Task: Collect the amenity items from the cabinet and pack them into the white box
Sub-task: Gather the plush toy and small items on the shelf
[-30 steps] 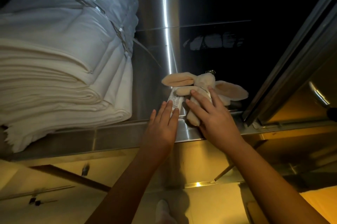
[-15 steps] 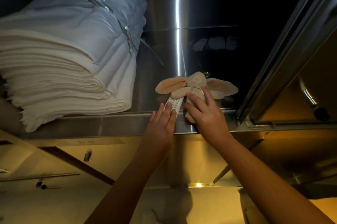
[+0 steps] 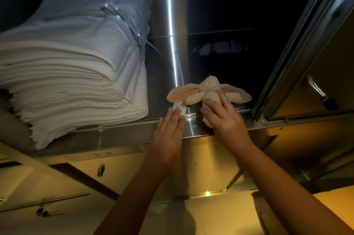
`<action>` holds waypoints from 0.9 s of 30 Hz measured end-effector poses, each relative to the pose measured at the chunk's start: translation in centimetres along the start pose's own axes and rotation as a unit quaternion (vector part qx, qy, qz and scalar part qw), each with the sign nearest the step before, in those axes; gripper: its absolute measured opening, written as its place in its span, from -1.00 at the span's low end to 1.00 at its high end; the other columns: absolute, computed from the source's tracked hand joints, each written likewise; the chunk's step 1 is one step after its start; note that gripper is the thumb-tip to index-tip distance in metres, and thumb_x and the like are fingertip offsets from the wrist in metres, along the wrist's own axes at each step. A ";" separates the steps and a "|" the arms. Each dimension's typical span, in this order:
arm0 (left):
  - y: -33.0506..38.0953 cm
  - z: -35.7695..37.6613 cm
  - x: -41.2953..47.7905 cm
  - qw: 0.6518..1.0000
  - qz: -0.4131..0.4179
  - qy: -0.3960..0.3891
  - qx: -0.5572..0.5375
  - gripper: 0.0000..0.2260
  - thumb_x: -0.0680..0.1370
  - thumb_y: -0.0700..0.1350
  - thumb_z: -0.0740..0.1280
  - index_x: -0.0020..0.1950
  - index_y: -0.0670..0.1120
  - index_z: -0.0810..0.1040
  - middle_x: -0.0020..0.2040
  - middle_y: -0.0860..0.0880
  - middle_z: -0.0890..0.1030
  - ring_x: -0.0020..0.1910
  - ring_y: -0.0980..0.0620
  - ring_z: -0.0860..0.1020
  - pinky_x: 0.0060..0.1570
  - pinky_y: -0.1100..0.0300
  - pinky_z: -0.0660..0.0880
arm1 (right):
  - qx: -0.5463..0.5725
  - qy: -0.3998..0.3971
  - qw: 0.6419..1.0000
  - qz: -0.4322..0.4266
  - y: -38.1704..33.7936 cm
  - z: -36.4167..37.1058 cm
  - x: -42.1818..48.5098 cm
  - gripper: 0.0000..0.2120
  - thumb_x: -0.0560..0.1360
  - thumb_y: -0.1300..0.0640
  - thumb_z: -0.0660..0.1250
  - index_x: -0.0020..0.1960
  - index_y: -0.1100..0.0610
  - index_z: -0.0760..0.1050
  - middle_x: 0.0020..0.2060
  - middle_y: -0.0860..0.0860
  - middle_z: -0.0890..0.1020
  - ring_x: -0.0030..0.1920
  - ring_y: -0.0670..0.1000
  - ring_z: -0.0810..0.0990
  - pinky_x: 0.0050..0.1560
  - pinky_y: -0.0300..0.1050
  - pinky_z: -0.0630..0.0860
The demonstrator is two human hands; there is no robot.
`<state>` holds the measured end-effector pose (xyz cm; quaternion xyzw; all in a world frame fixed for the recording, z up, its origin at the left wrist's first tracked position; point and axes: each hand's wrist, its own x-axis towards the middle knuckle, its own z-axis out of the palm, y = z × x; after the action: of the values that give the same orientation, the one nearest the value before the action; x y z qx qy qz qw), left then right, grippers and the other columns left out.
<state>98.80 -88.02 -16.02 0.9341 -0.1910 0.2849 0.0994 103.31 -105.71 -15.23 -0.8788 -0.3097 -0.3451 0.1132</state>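
My left hand point(image 3: 168, 131) has crept flat-fingered onto the white tube point(image 3: 179, 108). Beside it, my right hand point(image 3: 224, 119) wraps the plush rabbit point(image 3: 209, 89), probably light and squashy, best gripped round its body.

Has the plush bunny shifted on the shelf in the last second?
Yes, slightly: the plush bunny has slid left along the shelf, toward the folded linens.
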 end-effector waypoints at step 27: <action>8.3 -4.9 -6.3 0.924 0.298 0.025 -0.237 -0.70 0.48 -0.36 0.20 0.19 -0.37 0.49 0.23 -0.33 0.48 0.25 -0.29 0.42 0.10 -0.16 0.49 | -0.214 0.029 0.949 0.230 -12.3 -15.0 -13.8 -0.83 0.44 0.25 0.32 -0.04 0.31 0.61 0.11 0.26 0.58 0.23 0.42 0.39 -0.02 0.28 0.54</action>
<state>88.14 -92.20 -14.92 0.7761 -0.5198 0.2709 0.2327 79.73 -108.73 -13.66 -0.9194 -0.0146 -0.3931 0.0076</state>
